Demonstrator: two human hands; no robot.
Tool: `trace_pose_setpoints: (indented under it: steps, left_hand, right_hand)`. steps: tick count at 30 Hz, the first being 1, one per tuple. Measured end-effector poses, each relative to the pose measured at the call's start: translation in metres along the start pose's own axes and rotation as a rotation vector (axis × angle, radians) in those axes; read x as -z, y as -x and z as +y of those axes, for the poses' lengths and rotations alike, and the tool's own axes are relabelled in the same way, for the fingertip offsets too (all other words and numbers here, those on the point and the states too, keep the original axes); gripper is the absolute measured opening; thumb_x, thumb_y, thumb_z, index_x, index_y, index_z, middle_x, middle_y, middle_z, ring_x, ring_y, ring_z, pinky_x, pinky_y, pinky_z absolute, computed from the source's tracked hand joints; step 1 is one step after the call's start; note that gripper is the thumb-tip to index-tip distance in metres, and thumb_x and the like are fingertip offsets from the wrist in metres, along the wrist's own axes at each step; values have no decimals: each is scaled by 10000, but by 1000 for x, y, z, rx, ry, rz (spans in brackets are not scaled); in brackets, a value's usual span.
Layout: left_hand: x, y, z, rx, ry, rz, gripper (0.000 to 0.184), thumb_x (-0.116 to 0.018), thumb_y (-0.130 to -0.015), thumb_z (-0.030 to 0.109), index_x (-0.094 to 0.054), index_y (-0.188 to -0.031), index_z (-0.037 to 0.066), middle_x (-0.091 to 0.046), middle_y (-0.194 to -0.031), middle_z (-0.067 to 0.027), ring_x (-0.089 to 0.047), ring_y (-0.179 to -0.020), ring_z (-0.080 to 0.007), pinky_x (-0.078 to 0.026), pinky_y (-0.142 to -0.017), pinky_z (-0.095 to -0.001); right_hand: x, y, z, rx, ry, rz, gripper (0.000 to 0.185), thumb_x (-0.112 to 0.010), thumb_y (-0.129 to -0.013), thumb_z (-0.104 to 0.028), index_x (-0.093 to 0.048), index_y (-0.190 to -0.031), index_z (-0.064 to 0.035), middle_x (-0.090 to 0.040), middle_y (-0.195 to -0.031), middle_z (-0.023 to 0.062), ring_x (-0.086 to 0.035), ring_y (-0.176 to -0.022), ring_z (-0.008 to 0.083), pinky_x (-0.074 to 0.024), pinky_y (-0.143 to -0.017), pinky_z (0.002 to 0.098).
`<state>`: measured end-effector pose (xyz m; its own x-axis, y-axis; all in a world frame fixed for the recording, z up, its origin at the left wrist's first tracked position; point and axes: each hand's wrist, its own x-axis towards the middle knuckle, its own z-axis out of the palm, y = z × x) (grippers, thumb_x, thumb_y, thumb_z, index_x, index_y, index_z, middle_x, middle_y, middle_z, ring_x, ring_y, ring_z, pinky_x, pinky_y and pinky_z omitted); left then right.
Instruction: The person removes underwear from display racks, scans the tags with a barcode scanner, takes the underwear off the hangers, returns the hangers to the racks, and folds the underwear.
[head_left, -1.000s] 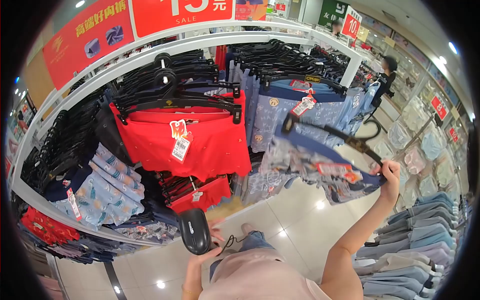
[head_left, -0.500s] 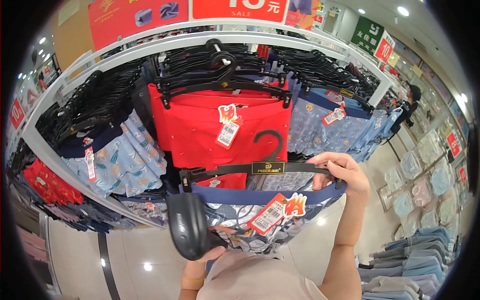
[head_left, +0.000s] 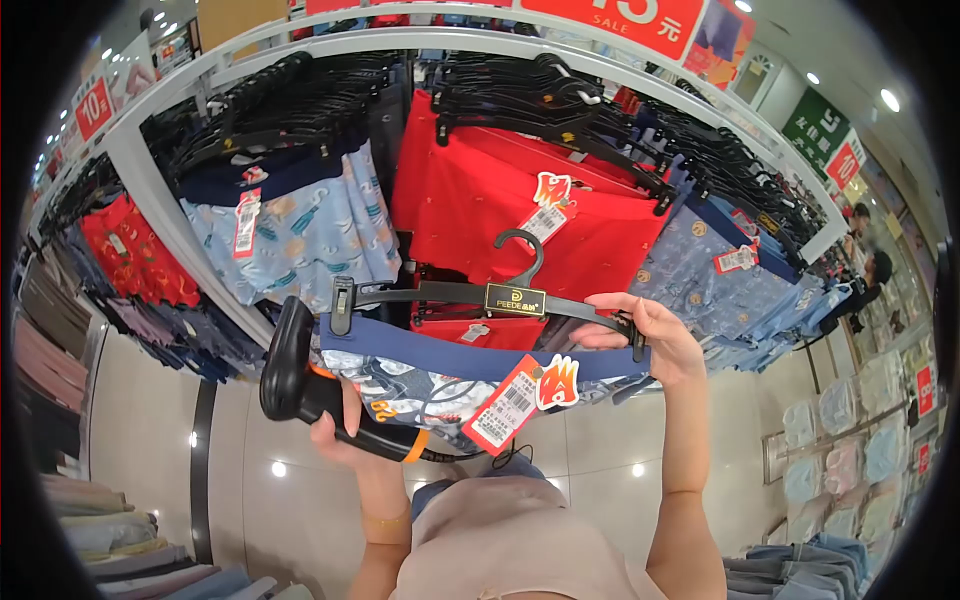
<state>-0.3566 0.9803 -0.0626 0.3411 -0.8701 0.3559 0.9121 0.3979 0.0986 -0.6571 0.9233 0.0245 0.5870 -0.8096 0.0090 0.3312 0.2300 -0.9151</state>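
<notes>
My left hand [head_left: 352,425] is wrapped round the handle of a black barcode scanner [head_left: 292,372] with orange trim. The scanner's head points up and to the left, beside the left clip of a black hanger [head_left: 440,292]. My right hand [head_left: 655,335] grips the hanger's right end, fingers behind the bar. From its clips hang patterned boxer shorts [head_left: 415,345] with a navy waistband. A red and white price tag [head_left: 508,405] with a barcode faces me on the front of the shorts.
A white rack [head_left: 480,38] ahead carries hangers with red shorts [head_left: 520,190] and blue patterned shorts [head_left: 300,225]. Folded clothes [head_left: 800,570] lie at lower right. Packaged items [head_left: 840,465] hang at right. A person [head_left: 868,285] stands at far right.
My left hand has moved left with the scanner, whose head now turns up and left, showing its handle and cable. The hanger and shorts have shifted slightly left and up. The view has swung left.
</notes>
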Motion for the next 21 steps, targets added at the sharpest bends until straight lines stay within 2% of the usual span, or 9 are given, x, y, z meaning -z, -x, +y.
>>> trace_pose_setpoints:
  steps: [1, 3, 5, 8, 11, 12, 15, 18, 21]
  left_hand:
    - [-1, 1, 1, -15, -3, 85, 596, -469, -731, 269, -320, -1277, 79, -404, -542, 22, -493, -687, -150, -425, -707, -302]
    - [7, 0, 9, 17, -23, -70, 538, -472, -731, 269, -385, -1228, 82, -405, -546, 22, -497, -710, -147, -424, -684, -299]
    - [11, 1, 10, 60, -52, -116, 396, -482, -743, 279, -490, -1100, 107, -415, -576, 46, -442, -721, -145, -392, -632, -275]
    - [-4, -2, 10, 85, -68, -130, 320, -488, -771, 292, -519, -1048, 134, -399, -607, 55, -367, -670, -144, -366, -596, -266]
    - [4, -3, 16, 34, -39, -49, 298, -477, -796, 281, -513, -1051, 131, -386, -611, 39, -377, -681, -149, -377, -608, -274]
    - [-1, -4, 19, 61, -76, 17, 180, -485, -804, 281, -445, -734, 120, -426, -741, -20, -402, -677, -126, -377, -622, -278]
    - [-1, -3, 18, -64, -229, 317, 187, -481, -808, 272, -455, -739, 100, -438, -736, -37, -450, -696, -138, -390, -622, -288]
    - [-2, 3, 18, 1, -286, 148, 181, -472, -801, 248, -475, -759, 72, -466, -715, -37, -487, -688, -145, -411, -613, -286]
    - [-2, 5, 20, 55, -311, -39, 175, -465, -765, 226, -478, -793, 54, -491, -728, -47, -492, -695, -160, -423, -609, -284]
  right_hand:
    - [-1, -3, 1, -10, -8, 12, 568, -459, -894, -325, -338, -1240, 109, -489, -1110, 347, -534, -1059, 346, -419, -916, 350]
    - [0, -8, 4, -24, -22, 39, 564, -457, -893, -337, -352, -1226, 105, -491, -1112, 344, -541, -1051, 342, -422, -911, 345]
    - [7, -12, 10, -39, 25, -52, 533, -457, -892, -343, -384, -1197, 88, -498, -1107, 338, -552, -1037, 336, -431, -896, 342]
    - [3, -14, 12, -118, 127, -107, 428, -464, -898, -311, -441, -1137, 43, -546, -1061, 291, -585, -982, 305, -453, -859, 330]
    - [1, -14, 14, -141, 171, -114, 353, -463, -907, -238, -456, -1129, 36, -571, -1033, 250, -603, -936, 274, -458, -850, 324]
    - [0, -14, 14, -140, 181, -116, 330, -461, -910, -213, -460, -1128, 36, -576, -1027, 239, -607, -923, 265, -458, -850, 322]
    - [-8, -17, 15, -108, 203, -67, 244, -442, -899, -96, -493, -1096, 39, -601, -980, 213, -617, -879, 237, -474, -821, 315]
    - [-17, -19, 9, -87, 479, 100, 224, -416, -868, -7, -522, -1058, 42, -621, -918, 190, -628, -839, 221, -498, -772, 299]
    - [-15, -16, 3, -21, 487, 113, 233, -394, -842, 44, -536, -1028, 48, -627, -880, 180, -635, -799, 215, -517, -725, 288]
